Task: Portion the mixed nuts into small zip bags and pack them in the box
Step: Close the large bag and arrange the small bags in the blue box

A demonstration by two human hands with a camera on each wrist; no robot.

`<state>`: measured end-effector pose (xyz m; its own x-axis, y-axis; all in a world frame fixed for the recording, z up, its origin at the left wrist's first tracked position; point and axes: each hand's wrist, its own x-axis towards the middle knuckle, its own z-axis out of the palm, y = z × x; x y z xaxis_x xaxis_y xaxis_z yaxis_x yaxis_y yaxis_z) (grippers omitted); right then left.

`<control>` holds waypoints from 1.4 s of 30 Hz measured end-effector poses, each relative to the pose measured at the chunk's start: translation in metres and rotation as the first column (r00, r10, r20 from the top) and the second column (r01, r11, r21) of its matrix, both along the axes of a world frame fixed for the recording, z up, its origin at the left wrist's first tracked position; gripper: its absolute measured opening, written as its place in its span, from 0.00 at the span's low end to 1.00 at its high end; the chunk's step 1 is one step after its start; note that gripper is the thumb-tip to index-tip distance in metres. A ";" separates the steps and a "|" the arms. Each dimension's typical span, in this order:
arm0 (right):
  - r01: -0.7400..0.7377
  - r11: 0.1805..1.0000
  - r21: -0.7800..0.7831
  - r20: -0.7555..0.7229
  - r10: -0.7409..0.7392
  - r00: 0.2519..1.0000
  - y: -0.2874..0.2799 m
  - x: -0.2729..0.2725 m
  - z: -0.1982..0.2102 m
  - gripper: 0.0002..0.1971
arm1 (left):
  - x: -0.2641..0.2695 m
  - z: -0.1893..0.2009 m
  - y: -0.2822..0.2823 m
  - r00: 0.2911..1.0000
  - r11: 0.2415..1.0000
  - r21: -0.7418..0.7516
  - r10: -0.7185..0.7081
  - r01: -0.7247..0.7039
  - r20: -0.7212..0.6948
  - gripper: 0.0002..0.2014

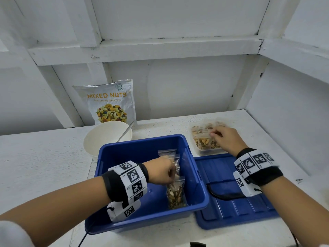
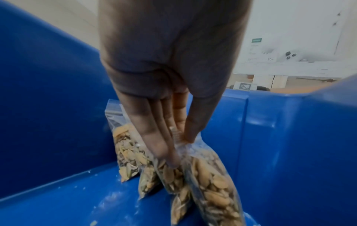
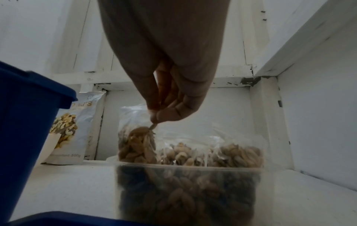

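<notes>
1. a white painted table stands in a white boarded corner; on it are a blue box, its blue lid flat just to the right, a clear tub behind the lid, a white bowl with a spoon in it, and a mixed nuts pouch upright against the wall.
2. the head view shows the left hand down inside the box at a row of filled zip bags by its right wall.
3. only the left wrist view shows the grip: the fingers and thumb pinch the top of one bag, which stands on the box floor touching the others.
4. the head view shows the right hand over the tub.
5. the right wrist view shows that hand's fingertips pinched on the top of a filled bag standing among more bags in the tub.
</notes>
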<state>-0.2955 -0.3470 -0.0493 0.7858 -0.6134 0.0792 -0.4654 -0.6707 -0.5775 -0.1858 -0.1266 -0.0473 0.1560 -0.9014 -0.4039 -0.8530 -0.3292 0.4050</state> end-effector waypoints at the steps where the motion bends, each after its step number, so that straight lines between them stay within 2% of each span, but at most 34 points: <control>1: -0.007 1.000 -0.009 0.021 0.007 1.000 0.001 -0.001 0.003 0.09 | 0.001 0.002 0.000 1.000 1.000 -0.002 0.003 -0.003 0.004 0.08; 4: -0.008 0.999 -0.052 0.133 0.015 0.991 0.008 -0.002 0.017 0.08 | 0.011 0.014 0.001 0.999 0.997 -0.064 0.042 -0.040 0.027 0.10; 8: -0.030 0.996 -0.082 0.296 0.053 0.954 0.025 -0.005 0.045 0.07 | 0.026 0.042 0.003 0.987 0.945 -0.294 0.158 -0.142 0.031 0.10; 12: -0.127 0.991 -0.037 0.378 0.131 0.916 0.051 -0.006 0.074 0.05 | 0.030 0.070 0.006 0.956 0.767 -0.575 0.269 -0.285 -0.115 0.08; 15: -0.222 0.975 0.026 0.409 0.193 0.892 0.071 -0.005 0.088 0.05 | 0.024 0.083 0.007 0.930 0.629 -0.686 0.267 -0.367 -0.253 0.13; 20: -0.313 0.945 0.093 0.447 0.241 0.861 0.091 -0.002 0.093 0.05 | 0.018 0.086 0.012 0.928 0.554 -0.746 0.202 -0.371 -0.312 0.04; 22: -0.320 0.941 0.110 0.453 0.239 0.859 0.094 -0.002 0.092 0.06 | 0.018 0.084 0.013 0.929 0.539 -0.757 0.200 -0.370 -0.312 0.07; 27: -0.352 0.924 0.152 0.434 0.257 0.863 0.095 -0.002 0.085 0.05 | 0.019 0.078 0.016 0.935 0.499 -0.793 0.234 -0.350 -0.266 0.05; 30: -0.338 0.934 0.117 0.404 0.266 0.875 0.096 -0.004 0.081 0.08 | 0.019 0.076 0.018 0.936 0.487 -0.802 0.238 -0.346 -0.259 0.06; 35: -0.310 0.950 0.045 0.435 0.261 0.862 0.097 -0.006 0.080 0.06 | 0.019 0.077 0.021 0.933 0.498 -0.790 0.194 -0.359 -0.302 0.08; 37: -0.322 0.946 0.023 0.440 0.280 0.853 0.098 -0.007 0.081 0.05 | 0.018 0.078 0.022 0.927 0.514 -0.771 0.185 -0.375 -0.328 0.03; 39: -0.337 0.942 0.009 0.439 0.299 0.847 0.099 -0.008 0.082 0.06 | 0.017 0.078 0.023 0.936 0.534 -0.768 0.192 -0.353 -0.296 0.05; 42: -0.356 0.934 0.009 0.448 0.315 0.837 0.101 -0.009 0.082 0.07 | 0.017 0.077 0.024 0.960 0.551 -0.787 0.182 -0.279 -0.213 0.04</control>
<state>-0.3047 -0.2464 0.0329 0.8432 -0.3389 0.4174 0.0894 -0.6771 -0.7304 -0.1688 -0.1023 0.0295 0.4116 -0.7970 0.4419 -0.7372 -0.0062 0.6756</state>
